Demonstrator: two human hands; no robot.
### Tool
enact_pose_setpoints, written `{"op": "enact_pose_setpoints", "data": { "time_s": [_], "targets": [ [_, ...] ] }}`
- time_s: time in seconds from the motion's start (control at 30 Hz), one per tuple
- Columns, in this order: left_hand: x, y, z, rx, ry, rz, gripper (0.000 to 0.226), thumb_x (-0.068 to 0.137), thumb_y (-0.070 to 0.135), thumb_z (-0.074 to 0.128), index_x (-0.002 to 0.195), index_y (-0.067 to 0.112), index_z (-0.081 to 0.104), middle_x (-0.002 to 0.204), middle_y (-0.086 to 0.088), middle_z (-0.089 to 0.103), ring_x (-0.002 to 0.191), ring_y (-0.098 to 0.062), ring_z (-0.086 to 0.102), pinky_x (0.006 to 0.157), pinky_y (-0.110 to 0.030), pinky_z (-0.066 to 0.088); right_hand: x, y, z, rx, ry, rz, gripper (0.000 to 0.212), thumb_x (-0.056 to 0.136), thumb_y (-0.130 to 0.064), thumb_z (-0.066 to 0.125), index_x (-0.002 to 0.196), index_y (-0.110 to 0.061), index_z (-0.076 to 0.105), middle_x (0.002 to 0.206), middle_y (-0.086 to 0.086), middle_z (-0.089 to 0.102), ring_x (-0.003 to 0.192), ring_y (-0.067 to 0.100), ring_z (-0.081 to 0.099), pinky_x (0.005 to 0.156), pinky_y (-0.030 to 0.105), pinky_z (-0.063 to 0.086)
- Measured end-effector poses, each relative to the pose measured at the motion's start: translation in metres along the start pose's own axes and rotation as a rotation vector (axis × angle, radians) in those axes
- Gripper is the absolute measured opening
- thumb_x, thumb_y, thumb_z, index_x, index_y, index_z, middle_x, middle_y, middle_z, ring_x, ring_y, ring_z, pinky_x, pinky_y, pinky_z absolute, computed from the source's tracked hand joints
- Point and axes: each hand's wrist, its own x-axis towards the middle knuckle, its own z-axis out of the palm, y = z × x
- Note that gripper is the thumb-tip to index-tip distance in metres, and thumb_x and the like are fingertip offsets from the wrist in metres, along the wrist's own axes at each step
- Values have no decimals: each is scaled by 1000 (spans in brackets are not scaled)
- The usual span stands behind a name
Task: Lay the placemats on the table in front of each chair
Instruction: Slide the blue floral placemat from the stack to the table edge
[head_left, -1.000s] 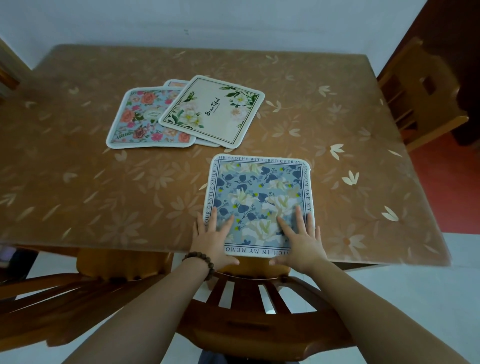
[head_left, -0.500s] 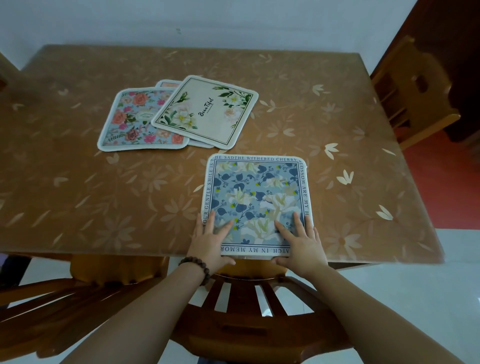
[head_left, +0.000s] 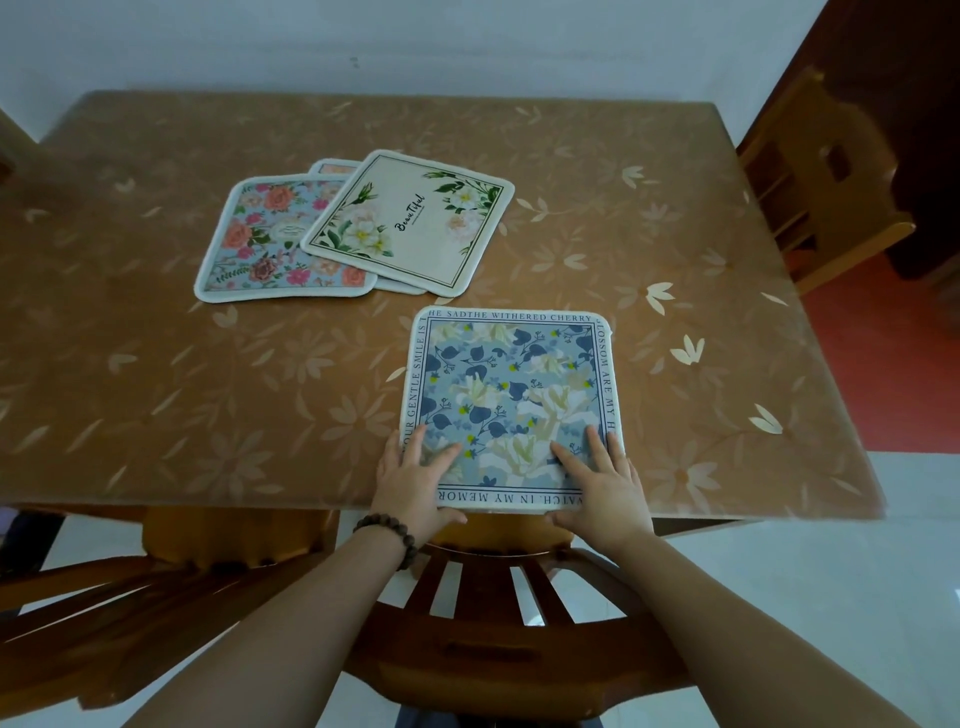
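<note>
Far left: slatted wooden chair (head_left: 104, 613) tucked at the near edge, no mat in front of it yet. Further in on the table (head_left: 156, 389): loose pile of three placemats. Pink rose placemat (head_left: 265, 241) flat on the left, cream "Beautiful" placemat (head_left: 410, 223) overlapping its right edge at a tilt, third placemat (head_left: 332, 168) poking out underneath, mostly hidden, so can't really make out the pattern.

Centre, right at the near edge: blue floral placemat (head_left: 511, 395), lettered border, lying flat, squared up in front of the near chair (head_left: 498, 623). Left hand (head_left: 410, 486), bead bracelet (head_left: 387, 535) on the wrist, pressing the bottom-left corner, fingers spread and flat, thumb hooked along the near edge. Not gripping anything, just palming it down. Right hand (head_left: 602, 488) doing the same on the bottom-right corner, fingers splayed open on the fabric.

Probably the final nudge on this one. To do it well: light pressure only, sliding rather than lifting; near border parallel to the table edge and not hanging over it; mat centred on the chair back. Looks close already, maybe a touch right of centre, hard to call with the wide lens.

Far right: another wooden chair (head_left: 826, 182) at the table's end, bare table in front of it. Pile still to hand out.
</note>
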Motion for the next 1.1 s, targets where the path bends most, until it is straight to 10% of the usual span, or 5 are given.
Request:
{"op": "enact_pose_setpoints", "data": {
  "time_s": [0.63, 1.1],
  "targets": [
    [-5, 7, -5, 58, -69, -9, 91, 76, 67, 56, 148, 39, 9, 157, -5, -12, 142, -33, -15, 114, -48, 1, -3, 0, -13, 63, -55, 19, 97, 73, -69, 58, 148, -39, 4, 158, 3, -11, 143, 25, -15, 116, 46, -2],
    [-25, 53, -61, 62, 216, -10, 67, 92, 60, 23, 149, 25, 18, 157, -5, 14, 145, -22, 3, 116, -42, 6, -24, -13, -67, 165, 214, 82, 69, 93, -60, 28, 150, -27, 10, 159, 4, 2, 145, 20, -6, 118, 42, 3]
  ]
}}
